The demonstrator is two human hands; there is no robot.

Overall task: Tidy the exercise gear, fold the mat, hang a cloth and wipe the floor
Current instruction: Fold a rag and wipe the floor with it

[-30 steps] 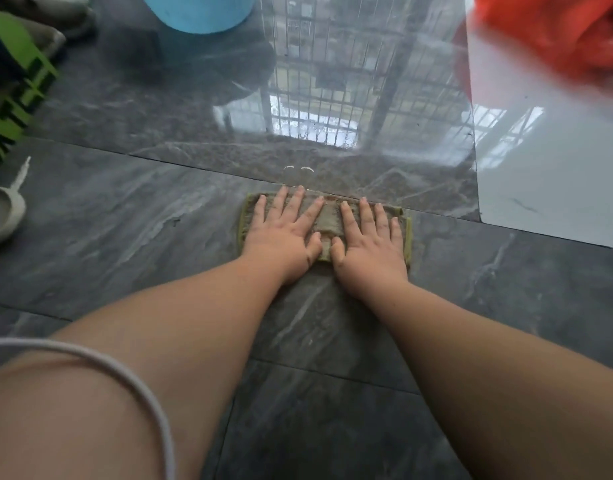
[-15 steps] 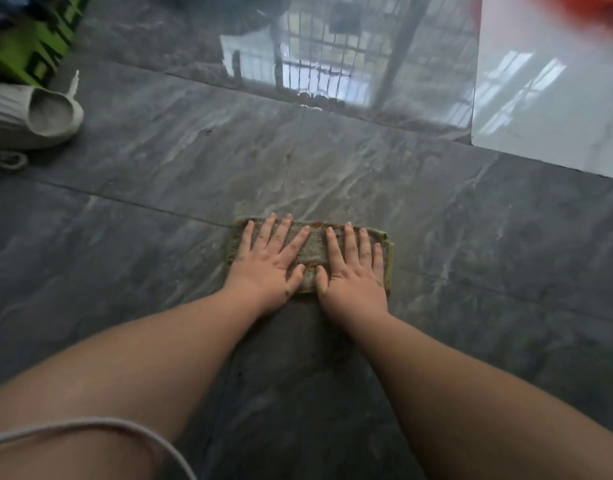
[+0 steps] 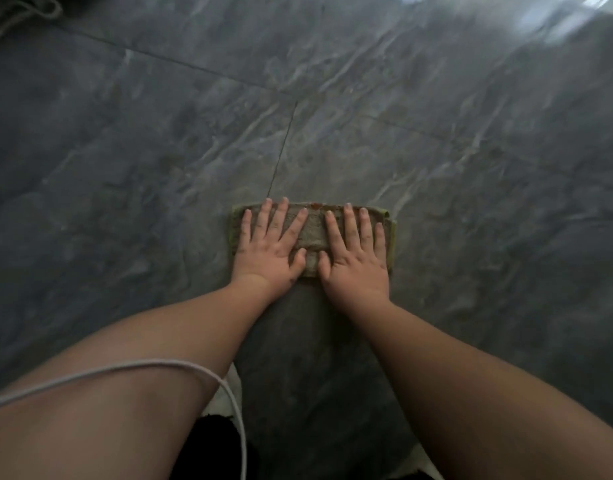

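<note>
A folded green-grey cloth [image 3: 313,233] lies flat on the dark marbled floor tiles [image 3: 454,161] in the middle of the view. My left hand [image 3: 270,249] presses down on its left half with fingers spread. My right hand [image 3: 357,259] presses flat on its right half, thumbs nearly touching. Neither hand curls around the cloth. A darker, wet-looking band of floor [image 3: 308,341] runs from the cloth back toward me between my forearms.
A white cable [image 3: 159,367] loops over my left forearm. A pale lace or cord [image 3: 17,15] shows at the top left corner. A bright reflection [image 3: 557,26] sits at the top right. Tile joints cross the floor ahead of the cloth.
Both hands have dragged the cloth back toward me across the tiles. The shoe, green gear, blue bucket and white tile have left the view.
</note>
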